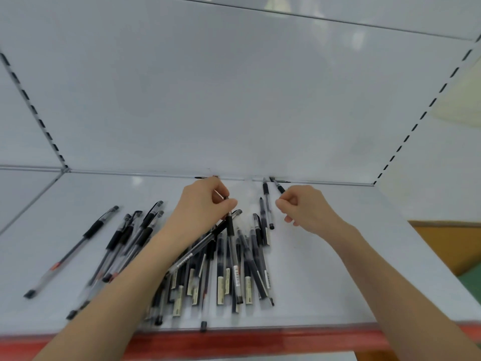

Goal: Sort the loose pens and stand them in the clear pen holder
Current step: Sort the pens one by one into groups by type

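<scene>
Several black and clear pens lie on a white shelf. One heap sits in the middle and a looser group lies to its left. My left hand is above the middle heap, its fingers pinched on a black pen that points down toward me. My right hand is to the right of the heap, fingers closed on a black pen whose tip sticks out toward the back wall. No clear pen holder is in view.
A single pen lies apart at the far left. Two more pens rest near the shelf's back edge, between my hands. The shelf has a red front lip and a white back wall with slotted uprights at both sides.
</scene>
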A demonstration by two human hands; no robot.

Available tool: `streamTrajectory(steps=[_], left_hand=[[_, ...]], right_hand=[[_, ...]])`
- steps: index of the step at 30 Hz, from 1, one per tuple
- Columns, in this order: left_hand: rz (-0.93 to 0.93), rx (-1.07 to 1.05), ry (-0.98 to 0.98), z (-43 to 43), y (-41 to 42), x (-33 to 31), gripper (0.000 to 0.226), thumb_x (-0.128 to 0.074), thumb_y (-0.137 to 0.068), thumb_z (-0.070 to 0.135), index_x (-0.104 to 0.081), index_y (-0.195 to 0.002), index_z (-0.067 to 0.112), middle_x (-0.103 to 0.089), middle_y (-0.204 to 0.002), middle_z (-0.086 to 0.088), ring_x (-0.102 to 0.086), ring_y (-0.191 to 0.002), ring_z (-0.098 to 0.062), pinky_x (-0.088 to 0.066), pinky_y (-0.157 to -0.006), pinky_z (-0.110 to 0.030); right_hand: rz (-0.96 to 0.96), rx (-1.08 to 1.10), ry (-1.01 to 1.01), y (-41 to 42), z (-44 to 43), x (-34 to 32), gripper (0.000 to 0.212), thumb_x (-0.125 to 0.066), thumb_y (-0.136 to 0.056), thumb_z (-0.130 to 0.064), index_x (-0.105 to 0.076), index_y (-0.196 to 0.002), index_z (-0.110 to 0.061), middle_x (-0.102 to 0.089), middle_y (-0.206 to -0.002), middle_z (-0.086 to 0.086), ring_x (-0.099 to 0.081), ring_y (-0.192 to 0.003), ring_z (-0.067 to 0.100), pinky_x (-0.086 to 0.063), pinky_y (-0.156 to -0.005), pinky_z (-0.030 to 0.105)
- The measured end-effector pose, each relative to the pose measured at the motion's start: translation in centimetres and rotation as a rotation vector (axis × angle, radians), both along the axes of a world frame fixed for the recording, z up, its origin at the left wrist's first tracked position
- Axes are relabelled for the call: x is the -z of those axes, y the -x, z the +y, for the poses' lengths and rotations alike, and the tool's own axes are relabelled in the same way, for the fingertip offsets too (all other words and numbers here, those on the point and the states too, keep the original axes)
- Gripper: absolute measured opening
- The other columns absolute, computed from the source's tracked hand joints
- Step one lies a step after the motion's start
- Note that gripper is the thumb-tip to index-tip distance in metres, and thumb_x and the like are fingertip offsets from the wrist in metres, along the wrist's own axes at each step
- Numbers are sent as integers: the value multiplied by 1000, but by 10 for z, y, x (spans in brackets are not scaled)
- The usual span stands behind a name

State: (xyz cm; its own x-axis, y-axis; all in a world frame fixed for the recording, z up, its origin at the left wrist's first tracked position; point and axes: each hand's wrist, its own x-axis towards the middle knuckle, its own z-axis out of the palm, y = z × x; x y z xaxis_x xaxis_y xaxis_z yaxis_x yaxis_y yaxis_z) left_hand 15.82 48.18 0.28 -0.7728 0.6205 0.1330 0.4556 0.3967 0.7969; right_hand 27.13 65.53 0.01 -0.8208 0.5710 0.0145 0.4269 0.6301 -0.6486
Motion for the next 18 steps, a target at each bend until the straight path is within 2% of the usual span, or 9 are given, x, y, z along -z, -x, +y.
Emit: streamTrajectory(steps=[2,4,5,7,9,11,13,15,18], left_hand=[[40,3,41,-1,0,1,8,-65,-80,25,-59,-81,21,-68,-73,1,-62,-66,-8,-42,-57,-10],[62,10,67,-2,0,2,6,-64,-81,26,-61,-83,21,-66,-73,3,-61,-71,-9,-44,-63,-13],[75,13,78,-3,1,3,7,-64,-81,26,-63,-85,20,-64,-73,5,-59,-71,-8,-43,-65,-12],[107,28,101,-4,2,3,13,-63,-83,27,-66,-91,18,-58,-71,12,-53,-70,-2,-35,-60,-4],[125,40,118,-5,3,4,16,-61,-85,28,-66,-96,17,-55,-71,14,-51,-69,0,-33,-56,-3],[128,39,119,-6,5,5,18,-60,-85,26,-66,-98,16,-58,-74,9,-54,-73,-6,-34,-59,-12],[129,33,116,-7,8,5,17,-60,-86,23,-66,-99,14,-60,-78,6,-54,-78,-10,-33,-64,-14],[136,27,116,-8,13,4,18,-59,-87,20,-66,-101,13,-61,-83,2,-56,-83,-12,-33,-69,-13],[148,9,120,-8,25,1,21,-57,-88,17,-65,-107,11,-67,-94,-5,-59,-93,-18,-35,-76,-16]], right_hand=[[-48,-12,-42,12,1,1,24,-52,-87,-14,-61,-83,8,-67,-82,22,-63,-61,21,-52,-64,34],[-103,-26,-63,22,0,1,27,-54,-84,-11,-57,-81,16,-60,-80,33,-51,-61,27,-48,-62,38],[-138,-31,-73,25,-2,1,26,-55,-82,-10,-53,-72,14,-51,-72,34,-44,-63,24,-45,-60,39],[-211,-44,-94,30,-4,-1,32,-56,-80,-8,-36,-55,-4,-33,-58,17,-38,-64,21,-35,-58,33],[-262,-50,-124,33,-6,-3,39,-54,-77,-4,-27,-52,-13,-29,-54,6,-36,-60,23,-31,-57,28],[-281,-39,-136,32,-7,-3,34,-53,-74,-4,-30,-52,-13,-33,-56,7,-37,-59,23,-30,-58,27],[-259,-22,-117,29,-4,-1,23,-54,-74,-6,-41,-54,-7,-37,-60,9,-37,-61,20,-30,-60,27],[-181,10,-61,25,0,-1,16,-56,-75,-8,-56,-70,7,-42,-68,10,-39,-64,18,-31,-62,27],[-62,46,8,17,7,-5,20,-57,-79,-14,-57,-82,6,-49,-71,8,-44,-61,21,-40,-61,30]])
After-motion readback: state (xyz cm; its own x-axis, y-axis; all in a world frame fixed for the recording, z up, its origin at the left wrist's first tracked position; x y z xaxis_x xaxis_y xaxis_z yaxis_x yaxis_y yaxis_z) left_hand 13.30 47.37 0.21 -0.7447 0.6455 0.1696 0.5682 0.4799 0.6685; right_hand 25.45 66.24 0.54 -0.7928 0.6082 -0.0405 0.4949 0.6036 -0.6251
